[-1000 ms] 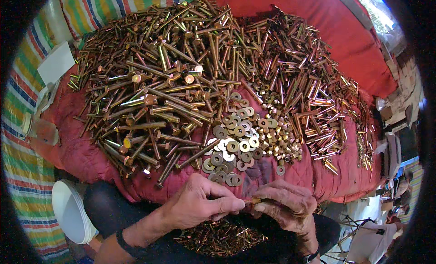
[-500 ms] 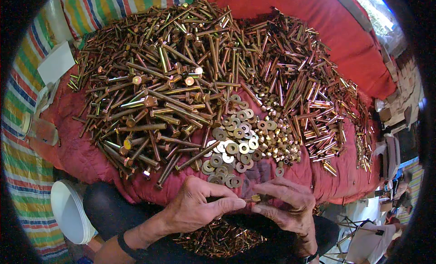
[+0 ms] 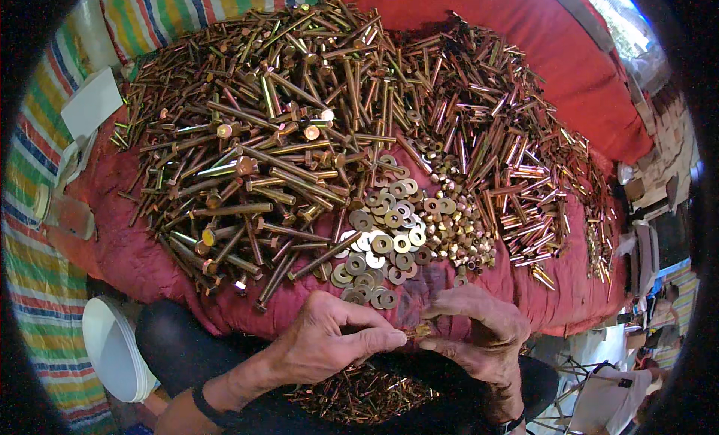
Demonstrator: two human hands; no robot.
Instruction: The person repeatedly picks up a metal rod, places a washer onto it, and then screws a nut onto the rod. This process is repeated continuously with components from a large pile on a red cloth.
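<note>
My left hand (image 3: pixel 318 344) pinches a bolt between thumb and forefinger. Only the bolt's short threaded end (image 3: pixel 410 333) pokes out to the right of the fingertips; the rest is hidden in the hand. A small brass-coloured nut (image 3: pixel 423 330), blurred, sits on that thread. My right hand (image 3: pixel 483 334) is around the nut with thumb and fingers apart, one above and one below it. Just beyond the hands lie loose flat washers (image 3: pixel 382 244) in a pile. To their right is a heap of small nuts (image 3: pixel 460 229).
Large hex bolts (image 3: pixel 255 158) cover the left of the red padded cloth (image 3: pixel 127 266); thinner metal sleeves (image 3: pixel 524 180) heap at right. More small metal pieces (image 3: pixel 367 396) lie below, between my legs. A white tub (image 3: pixel 120 353) stands at left, a jar (image 3: pixel 71 214) above it.
My right hand has shifted slightly right and its fingers have spread away from the nut. The left hand keeps its pinch on the bolt, nearly still.
</note>
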